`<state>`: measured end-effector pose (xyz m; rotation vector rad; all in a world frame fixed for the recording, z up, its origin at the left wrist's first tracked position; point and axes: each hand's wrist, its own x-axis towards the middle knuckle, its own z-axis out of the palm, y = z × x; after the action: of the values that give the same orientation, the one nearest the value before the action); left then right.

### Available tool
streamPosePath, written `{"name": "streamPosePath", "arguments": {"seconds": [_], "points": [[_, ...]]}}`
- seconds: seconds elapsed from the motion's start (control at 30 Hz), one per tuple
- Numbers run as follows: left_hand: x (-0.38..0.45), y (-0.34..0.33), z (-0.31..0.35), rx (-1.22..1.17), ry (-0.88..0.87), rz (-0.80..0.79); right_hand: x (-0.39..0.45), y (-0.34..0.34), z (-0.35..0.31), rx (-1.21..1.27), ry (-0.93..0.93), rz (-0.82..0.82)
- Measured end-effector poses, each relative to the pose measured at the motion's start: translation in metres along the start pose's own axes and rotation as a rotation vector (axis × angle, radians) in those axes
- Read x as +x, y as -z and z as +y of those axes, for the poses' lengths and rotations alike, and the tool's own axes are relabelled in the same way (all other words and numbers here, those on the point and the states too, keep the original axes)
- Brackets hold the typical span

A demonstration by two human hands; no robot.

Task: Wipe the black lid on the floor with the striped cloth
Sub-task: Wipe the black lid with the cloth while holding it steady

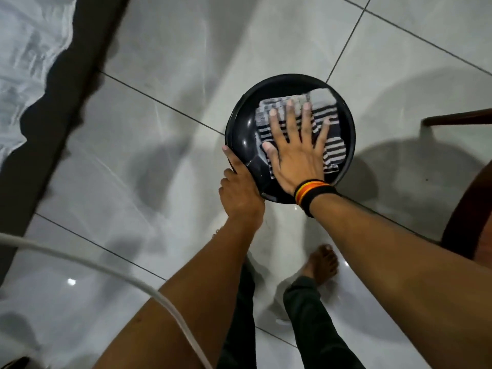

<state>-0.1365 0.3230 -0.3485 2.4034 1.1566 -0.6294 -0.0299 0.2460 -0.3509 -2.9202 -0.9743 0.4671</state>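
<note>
A round black lid (243, 127) lies on the grey tiled floor, hollow side up. Inside it lies a black-and-white striped cloth (334, 147), spread across the middle and far part. My right hand (295, 153) presses flat on the cloth with fingers spread, a black, red and yellow band at its wrist. At the lid's near left rim, my left hand (239, 187) grips the edge, thumb along the rim.
A dark mattress edge with white bedding (32, 62) runs along the left. A white cable (106, 270) crosses the lower left. Dark wooden furniture (466, 214) stands at the right. My bare foot (320, 265) rests on the tiles just below the lid.
</note>
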Motion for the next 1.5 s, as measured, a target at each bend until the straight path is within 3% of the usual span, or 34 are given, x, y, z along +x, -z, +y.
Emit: {"name": "streamPosePath", "arguments": {"seconds": [0.13, 0.2, 0.37, 0.43, 0.57, 0.67, 0.73, 0.8, 0.87, 0.93, 1.0, 1.3, 1.4, 1.5], "points": [[0.003, 0.001, 0.003, 0.072, 0.033, -0.016, -0.023, -0.003, 0.007, -0.082, 0.309, -0.077], [0.002, 0.002, 0.003, 0.106, 0.025, -0.013, -0.053, -0.005, 0.029, -0.095, 0.338, -0.129], [0.004, 0.003, 0.001, 0.137, 0.018, -0.004, -0.052, 0.008, 0.056, 0.131, -0.205, -0.116], [0.005, -0.001, 0.004, 0.131, 0.035, -0.010, -0.009, 0.015, 0.041, 0.184, -0.264, -0.068], [0.006, -0.005, 0.010, 0.122, 0.091, 0.013, 0.034, 0.014, -0.001, 0.038, 0.056, -0.090], [0.005, -0.003, 0.009, 0.139, 0.077, -0.009, -0.008, 0.006, 0.001, -0.075, 0.363, -0.138], [0.004, -0.002, 0.009, 0.126, 0.062, -0.010, -0.048, 0.000, 0.022, -0.085, 0.435, -0.188], [0.004, -0.003, 0.007, 0.087, 0.058, 0.024, -0.086, -0.003, 0.051, -0.073, 0.386, -0.221], [0.004, -0.006, 0.005, 0.123, 0.048, 0.072, -0.100, 0.000, 0.073, -0.043, 0.208, -0.191], [0.004, -0.007, 0.003, 0.123, 0.030, 0.093, -0.084, 0.005, 0.071, 0.042, -0.034, -0.129], [0.004, -0.007, 0.002, 0.096, 0.007, 0.090, -0.055, 0.009, 0.054, 0.125, -0.142, -0.074], [-0.016, -0.007, -0.019, -0.125, 0.044, 0.009, -0.046, 0.002, 0.044, 0.092, -0.116, -0.041], [-0.013, -0.005, -0.019, -0.114, 0.033, -0.006, -0.046, 0.000, 0.041, 0.011, 0.045, -0.031], [-0.012, -0.005, -0.017, -0.140, 0.048, -0.008, -0.043, -0.002, 0.030, -0.145, 0.467, -0.060]]}}
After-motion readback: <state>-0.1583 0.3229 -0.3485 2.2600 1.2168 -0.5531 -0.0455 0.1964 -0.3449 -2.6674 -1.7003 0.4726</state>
